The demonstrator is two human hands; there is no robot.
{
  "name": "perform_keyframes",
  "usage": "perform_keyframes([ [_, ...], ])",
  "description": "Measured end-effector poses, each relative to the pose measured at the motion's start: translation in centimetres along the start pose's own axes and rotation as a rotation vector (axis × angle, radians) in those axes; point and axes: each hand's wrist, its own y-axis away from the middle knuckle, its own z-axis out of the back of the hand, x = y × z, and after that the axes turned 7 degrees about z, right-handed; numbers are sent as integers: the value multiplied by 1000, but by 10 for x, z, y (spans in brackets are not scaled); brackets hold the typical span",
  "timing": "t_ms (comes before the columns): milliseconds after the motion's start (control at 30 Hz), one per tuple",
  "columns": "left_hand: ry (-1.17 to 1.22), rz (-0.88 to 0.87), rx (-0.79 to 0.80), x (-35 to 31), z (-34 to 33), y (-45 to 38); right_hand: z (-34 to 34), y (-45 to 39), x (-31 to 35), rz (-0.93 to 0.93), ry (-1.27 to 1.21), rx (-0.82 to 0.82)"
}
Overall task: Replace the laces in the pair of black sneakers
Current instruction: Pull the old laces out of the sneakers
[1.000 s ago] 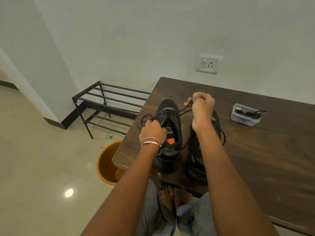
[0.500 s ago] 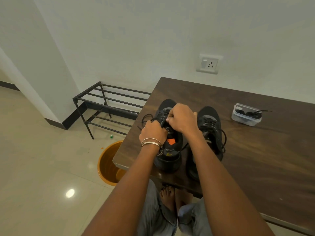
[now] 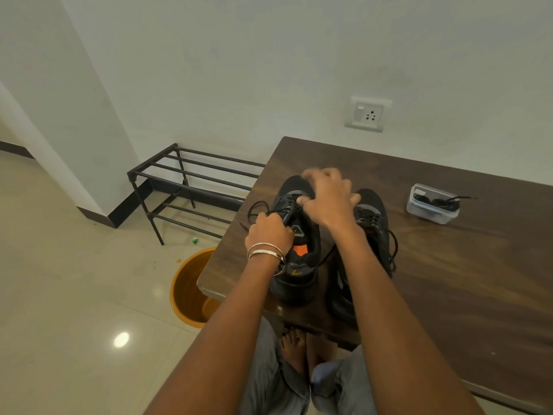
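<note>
Two black sneakers stand side by side near the table's left front corner. My left hand [image 3: 270, 233], with bangles at the wrist, grips the black lace [image 3: 256, 205] beside the tongue of the left sneaker [image 3: 299, 266]. My right hand [image 3: 327, 199] reaches over that sneaker's toe, blurred. Its thumb and a finger pinch the lace at the front eyelets while the other fingers are lifted. The right sneaker [image 3: 374, 215] is partly hidden by my right forearm. Its lace hangs loose at its right side.
A small clear plastic container [image 3: 432, 205] with dark laces in it sits on the brown wooden table [image 3: 463, 280] at the right. An orange bucket [image 3: 185, 289] stands on the floor under the table's corner. A black metal shoe rack [image 3: 191, 182] lines the wall.
My right hand came down from a raised pull on the lace to the left sneaker, then moved forward over its toe. My left hand has stayed in place, holding the lace.
</note>
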Motion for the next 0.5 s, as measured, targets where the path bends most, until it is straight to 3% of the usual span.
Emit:
perform_keyframes([
  [100,-3,-4,-5,1,-1,-2,-16,2,6,73,246,198],
  [233,-1,3,-6,1,-2,-3,-18,7,10,161,252,77],
  [333,-5,0,-12,1,-2,-2,-13,4,10,90,99,55],
  [500,-2,-11,-13,0,-1,-1,-17,-12,-9,-250,-391,-35],
])
